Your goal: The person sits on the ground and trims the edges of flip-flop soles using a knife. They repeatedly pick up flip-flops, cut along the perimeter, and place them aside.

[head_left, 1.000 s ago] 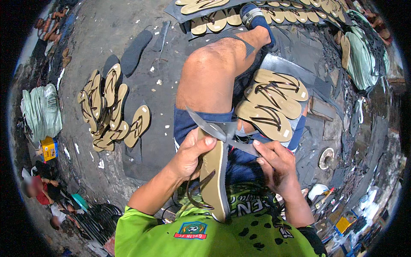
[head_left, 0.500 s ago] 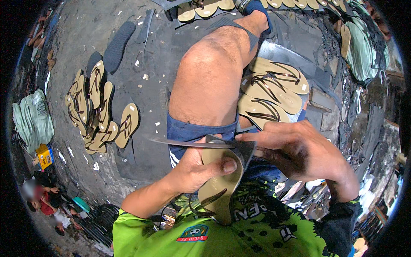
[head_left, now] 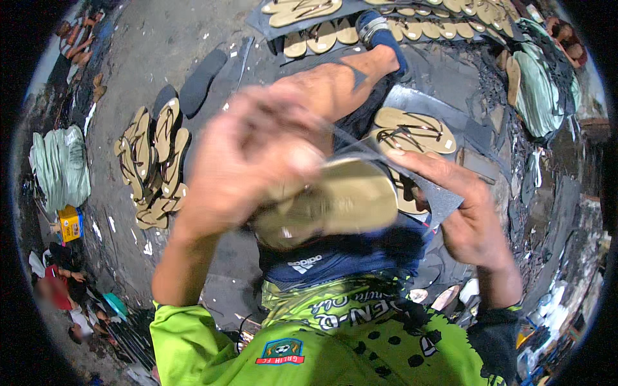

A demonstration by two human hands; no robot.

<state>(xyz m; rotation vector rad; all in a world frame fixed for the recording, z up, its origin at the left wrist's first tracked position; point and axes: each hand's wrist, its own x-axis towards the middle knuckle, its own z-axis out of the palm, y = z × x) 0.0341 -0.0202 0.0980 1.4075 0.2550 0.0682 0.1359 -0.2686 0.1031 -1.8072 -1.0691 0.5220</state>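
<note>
My left hand [head_left: 241, 167], smeared by motion, grips a tan flip-flop [head_left: 360, 202] that lies tilted above my lap, its sole end toward the right. Its strap is mostly hidden by the hand and blur. My right hand [head_left: 473, 219] is closed, the index finger stretched along the base of a blurred knife blade [head_left: 344, 138] that slants up and left between the hands. A dark grey scrap of sole sheet [head_left: 441, 196] hangs at the fingers of the right hand, beside the flip-flop's edge. Whether the scrap is still joined to the sole I cannot tell. The knife's handle is hidden.
Several finished-looking flip-flops [head_left: 415, 132] lie on a grey sheet right of my leg. A pile of them [head_left: 138, 151] sits at the left, near a dark sole-shaped piece [head_left: 203, 80]. Rows of more [head_left: 322, 38] stand beyond my foot. Pale green sacks [head_left: 61, 167] flank both sides.
The flip-flop has turned from upright to lying sideways. My left hand has risen and moved left and away from me. The blade now slants upward, and the grey scrap shows at my right hand.
</note>
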